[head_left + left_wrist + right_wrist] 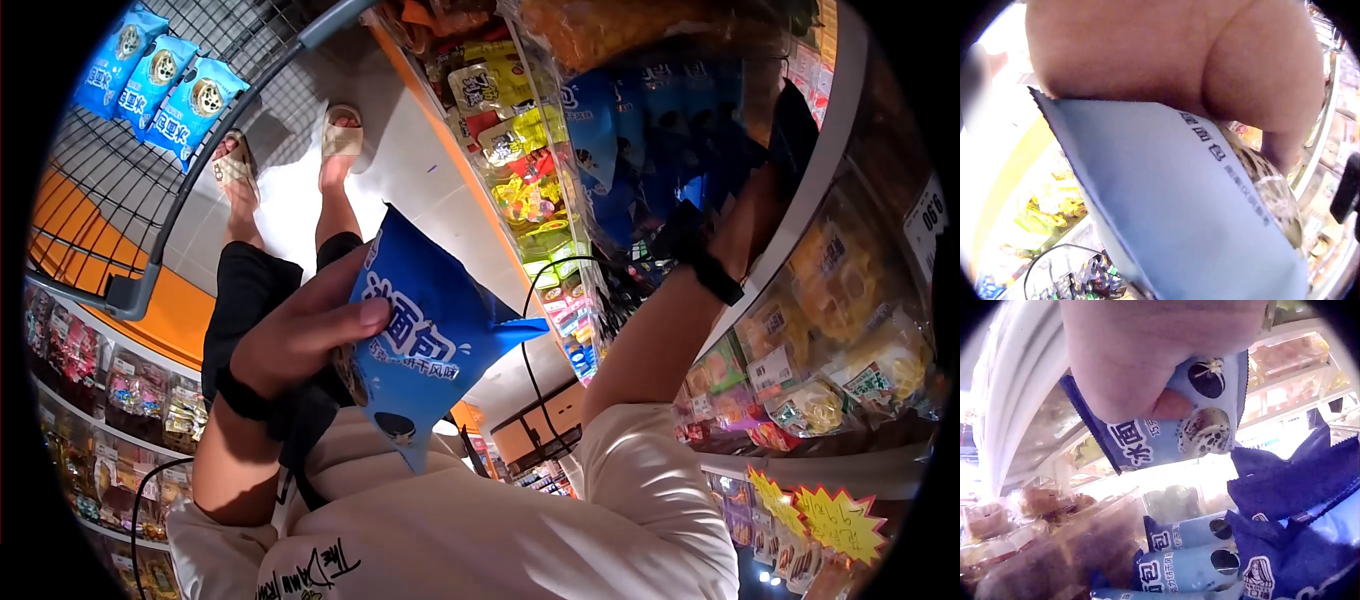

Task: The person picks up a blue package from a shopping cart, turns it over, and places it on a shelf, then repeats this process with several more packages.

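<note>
My left hand (300, 325) grips a blue bread packet (440, 295) in front of my body, the thumb lying across its printed face. In the left wrist view the pale blue side of that packet fills the middle, under the hand. My right hand (1160, 356) holds another blue bread packet (1210, 425), printed with a round speckled bun. It is up at the shelf on the right, dim in the head view. Below that packet, more blue bread packets (1191, 569) stand close together in the right wrist view.
A wire shopping cart (70, 220) at the upper left carries three blue packets (200, 100). Shelves of bagged snacks (835, 270) curve along the right, with a white rim (840, 150) beside my right arm. A black cable (530, 390) hangs near my body.
</note>
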Demonstrator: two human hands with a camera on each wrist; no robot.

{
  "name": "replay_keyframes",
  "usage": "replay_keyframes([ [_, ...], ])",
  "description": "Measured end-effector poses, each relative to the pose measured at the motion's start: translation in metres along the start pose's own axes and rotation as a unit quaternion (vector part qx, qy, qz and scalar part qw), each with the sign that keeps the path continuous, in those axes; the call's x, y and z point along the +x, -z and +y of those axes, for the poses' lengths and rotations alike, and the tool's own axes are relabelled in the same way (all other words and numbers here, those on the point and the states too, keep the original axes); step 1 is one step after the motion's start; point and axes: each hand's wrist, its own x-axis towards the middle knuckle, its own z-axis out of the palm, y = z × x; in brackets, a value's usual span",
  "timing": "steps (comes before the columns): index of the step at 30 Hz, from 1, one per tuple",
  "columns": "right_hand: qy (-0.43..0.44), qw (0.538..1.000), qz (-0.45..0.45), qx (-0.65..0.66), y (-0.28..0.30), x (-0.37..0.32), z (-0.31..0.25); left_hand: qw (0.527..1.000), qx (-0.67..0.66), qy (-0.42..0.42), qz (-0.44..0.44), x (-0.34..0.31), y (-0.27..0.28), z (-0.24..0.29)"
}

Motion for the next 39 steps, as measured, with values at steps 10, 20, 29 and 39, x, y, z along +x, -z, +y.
replay_keyframes([
  [10, 0.024, 0.998, -0.041, -0.050, -0.036, 0.046, 0.029, 0.999, -0.044, -0.002, -0.007, -0.007, -0.002, -0.008],
  [20, 0.055, 0.991, -0.069, -0.105, -0.071, 0.073, 0.051, 0.999, -0.027, 0.010, -0.030, -0.002, 0.001, -0.012],
  [29, 0.058, 0.983, -0.113, -0.129, -0.080, 0.079, 0.068, 0.999, -0.008, 0.014, -0.036, 0.005, -0.004, -0.011],
  [39, 0.095, 0.991, -0.057, -0.073, -0.079, 0.066, 0.021, 0.999, 0.027, 0.003, -0.036, 0.006, -0.006, -0.003],
])
